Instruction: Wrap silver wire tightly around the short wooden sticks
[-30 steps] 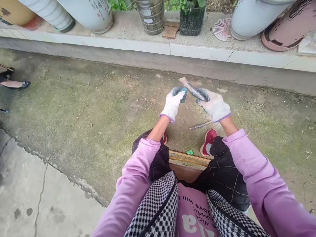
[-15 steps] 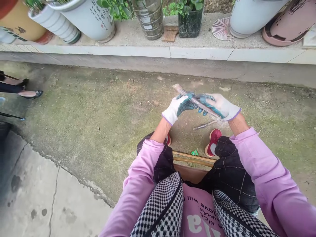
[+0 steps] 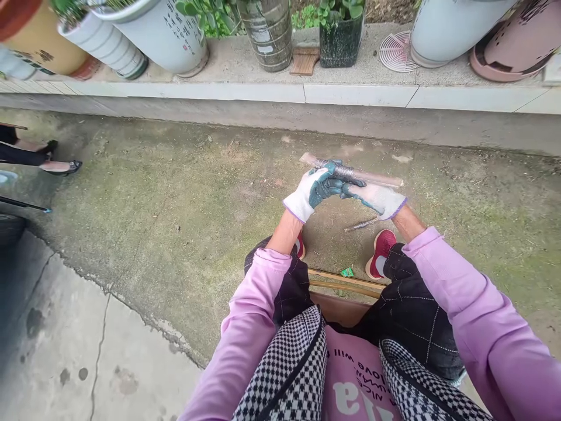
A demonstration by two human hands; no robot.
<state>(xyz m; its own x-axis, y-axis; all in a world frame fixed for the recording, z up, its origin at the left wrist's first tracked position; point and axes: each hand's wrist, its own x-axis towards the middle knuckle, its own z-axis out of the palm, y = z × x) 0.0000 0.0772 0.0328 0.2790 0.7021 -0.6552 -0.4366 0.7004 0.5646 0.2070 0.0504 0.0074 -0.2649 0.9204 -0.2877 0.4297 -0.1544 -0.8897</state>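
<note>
A pale wooden stick [image 3: 379, 178] with grey metal wire [image 3: 344, 171] wound round its middle is held up in front of me, nearly level. My left hand [image 3: 313, 190], in a white glove with a blue-green coated palm, is closed round the wound part. Just below the wire, my right hand [image 3: 372, 197], gloved alike, has its fingers pressed together against the stick, close to the left fingertips. Its fingertips are partly hidden. On the ground beneath lies a smaller wire-wrapped stick [image 3: 362, 224], partly covered by the right hand.
A raised ledge [image 3: 263, 90] runs across the far side, bearing plant pots, among them a dark square pot [image 3: 340, 44]. Between my red shoes lies a small green packet [image 3: 347, 272], near a wooden seat edge [image 3: 342, 286]. Another person's feet [image 3: 61, 166] show at left.
The stick has turned from a steep slant to nearly level. My right hand has moved left and under it, closer to my left hand.
</note>
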